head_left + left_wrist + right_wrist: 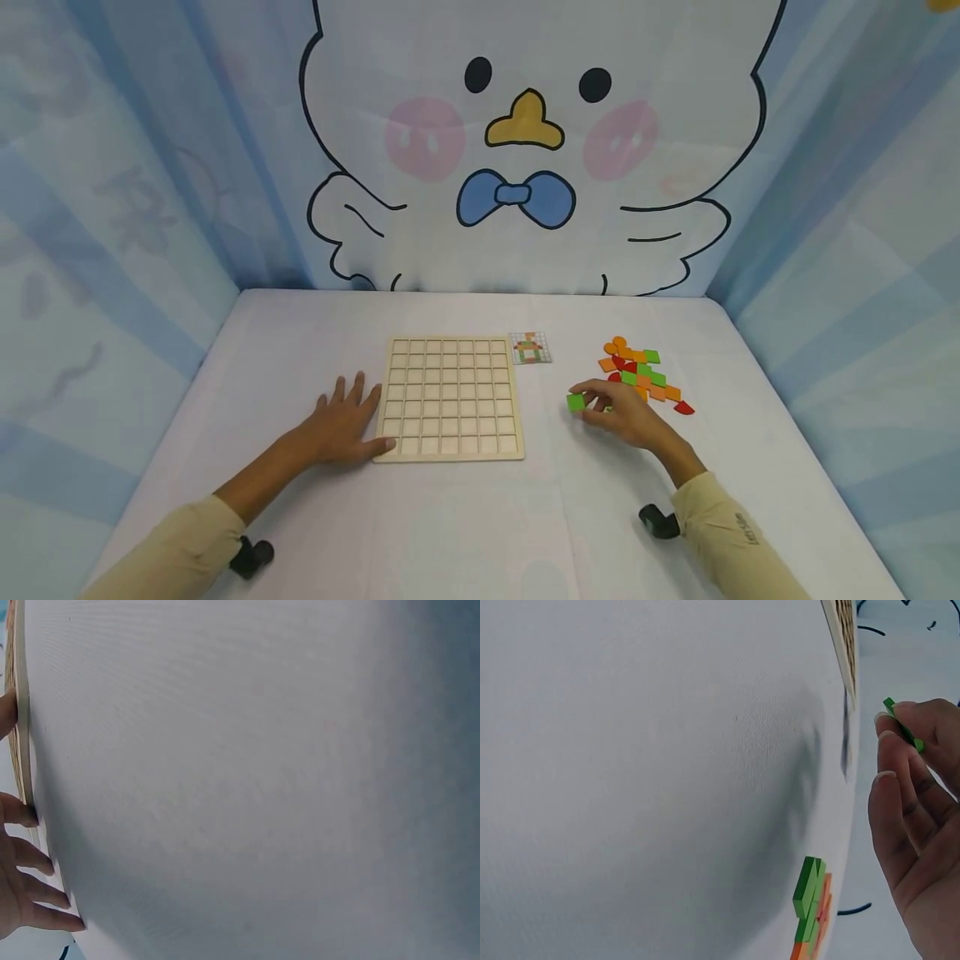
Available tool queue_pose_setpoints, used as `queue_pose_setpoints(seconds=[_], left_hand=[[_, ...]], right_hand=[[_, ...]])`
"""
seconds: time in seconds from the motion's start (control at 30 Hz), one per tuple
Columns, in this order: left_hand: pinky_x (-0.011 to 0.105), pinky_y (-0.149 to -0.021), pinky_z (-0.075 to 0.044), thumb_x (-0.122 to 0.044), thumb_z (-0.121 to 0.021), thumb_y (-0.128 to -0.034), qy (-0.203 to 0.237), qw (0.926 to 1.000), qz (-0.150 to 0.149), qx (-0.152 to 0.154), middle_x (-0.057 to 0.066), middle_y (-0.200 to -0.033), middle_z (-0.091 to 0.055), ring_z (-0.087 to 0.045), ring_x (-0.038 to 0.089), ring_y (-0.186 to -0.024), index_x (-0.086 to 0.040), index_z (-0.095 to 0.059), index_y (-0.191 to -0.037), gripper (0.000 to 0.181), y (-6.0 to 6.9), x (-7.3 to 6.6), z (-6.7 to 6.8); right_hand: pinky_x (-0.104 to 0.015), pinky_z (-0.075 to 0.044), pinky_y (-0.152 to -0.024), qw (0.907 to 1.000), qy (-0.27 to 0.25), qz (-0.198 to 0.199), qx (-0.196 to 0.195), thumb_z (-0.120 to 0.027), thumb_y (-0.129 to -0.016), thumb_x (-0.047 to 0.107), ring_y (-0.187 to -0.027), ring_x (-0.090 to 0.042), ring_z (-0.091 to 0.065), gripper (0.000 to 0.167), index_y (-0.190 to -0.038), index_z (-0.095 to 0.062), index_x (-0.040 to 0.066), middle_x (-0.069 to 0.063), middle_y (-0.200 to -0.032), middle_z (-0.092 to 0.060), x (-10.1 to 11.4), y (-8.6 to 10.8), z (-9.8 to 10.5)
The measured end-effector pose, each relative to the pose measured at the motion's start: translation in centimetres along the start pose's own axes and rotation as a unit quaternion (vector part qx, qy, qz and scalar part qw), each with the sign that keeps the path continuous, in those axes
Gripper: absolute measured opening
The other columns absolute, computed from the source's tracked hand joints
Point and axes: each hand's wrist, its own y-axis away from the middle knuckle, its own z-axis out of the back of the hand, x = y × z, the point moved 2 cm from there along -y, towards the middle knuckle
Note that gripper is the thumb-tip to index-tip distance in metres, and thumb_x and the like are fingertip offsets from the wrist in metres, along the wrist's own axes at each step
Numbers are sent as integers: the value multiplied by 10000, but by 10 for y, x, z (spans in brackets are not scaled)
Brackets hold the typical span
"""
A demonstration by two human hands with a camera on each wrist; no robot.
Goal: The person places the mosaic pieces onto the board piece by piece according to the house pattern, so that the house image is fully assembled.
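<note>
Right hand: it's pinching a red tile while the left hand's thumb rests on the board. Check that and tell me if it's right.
Not quite: the tile in the right hand is green, as the head view shows. The left hand's thumb does rest on the board.

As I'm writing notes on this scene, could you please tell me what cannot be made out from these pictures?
Head view: the full extent of the pile of coloured pieces, partly hidden by the right hand.
Head view: fine details of the small card, too small.
Left wrist view: most of the grid board, cut off by the left edge.
Right wrist view: much of the green square, covered by that hand.
</note>
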Motion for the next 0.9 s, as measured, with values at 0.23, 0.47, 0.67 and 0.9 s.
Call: queue_pose_setpoints(seconds=[0.23,0.47,0.67,0.9], left_hand=[[797,-1028,-279,-678,-555,-900,41,10000,-1,-46,405,-1563,-221,-189,672,-1404,48,-344,-1525,981,0,-1,2],[808,-1018,-274,-673,-560,-900,38,10000,35,-43,407,-1562,-222,-190,677,-1399,53,-345,-1523,981,-2,-3,1],[807,-1016,-279,-655,-579,-900,71,9999,84,7,408,-1561,-223,-195,675,-1399,63,-349,-1518,974,-1,-7,4],[813,-1012,-275,-668,-575,-897,117,9999,112,22,411,-1561,-217,-186,677,-1401,51,-350,-1521,978,-1,-9,5]], right_hand=[[-232,-529,-676,9998,-190,89,18,-756,-900,152,-830,-182,-595,317,-1213,-707,136,2,-941,-667,15,-9,-10],[-231,-516,-642,9989,-323,303,121,-744,-903,139,-789,-171,-585,316,-1216,-708,128,-12,-947,-663,34,-20,-24],[-238,-508,-596,9966,-492,512,407,-742,-902,138,-732,-154,-574,317,-1216,-701,119,-29,-955,-657,49,-28,-38],[-235,-490,-593,9939,-625,688,598,-768,-881,136,-729,-155,-569,296,-1169,-700,113,-23,-938,-658,65,-33,-50]])
